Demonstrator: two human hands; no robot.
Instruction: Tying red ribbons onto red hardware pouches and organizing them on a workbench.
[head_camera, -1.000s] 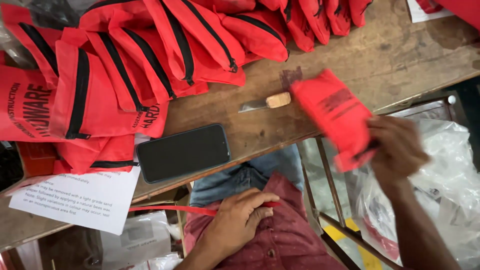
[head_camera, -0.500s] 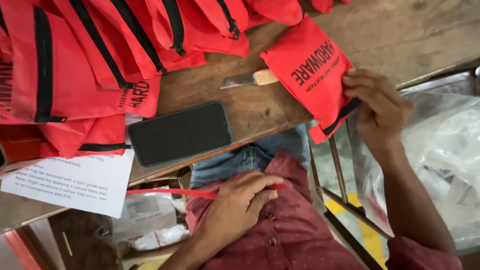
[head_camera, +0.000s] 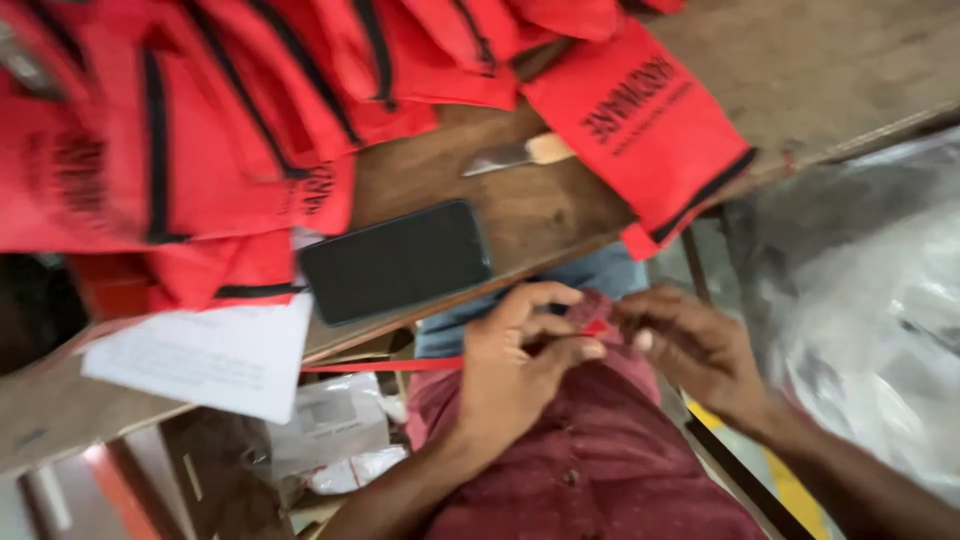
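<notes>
Both hands meet at the lap, left hand (head_camera: 520, 365) and right hand (head_camera: 690, 350) pinching a red strap (head_camera: 385, 366) between fingertips; the strap trails left under the wooden table (head_camera: 820, 70). Above lie a dark phone (head_camera: 397, 261), a knife (head_camera: 515, 155), red bags (head_camera: 640, 120) and a paper sheet (head_camera: 205, 355).

Along the front edge of the desk (head_camera: 850, 70) little room is left. The dark phone (head_camera: 396, 260) lies flat just beside the edge, a white paper sheet (head_camera: 205, 355) overhangs it further left, and a heap of red bags (head_camera: 200, 130) covers the far left and back. One red bag (head_camera: 640, 125) lies apart, its corner hanging over the edge, with a knife (head_camera: 520, 155) tucked against it. Bare wood shows between phone and knife — a narrow lane — and wider at the far right. Below the edge, both hands (head_camera: 520, 365) (head_camera: 690, 345) meet over the lap; clear plastic sheeting (head_camera: 870, 300) crowds the right side.
</notes>
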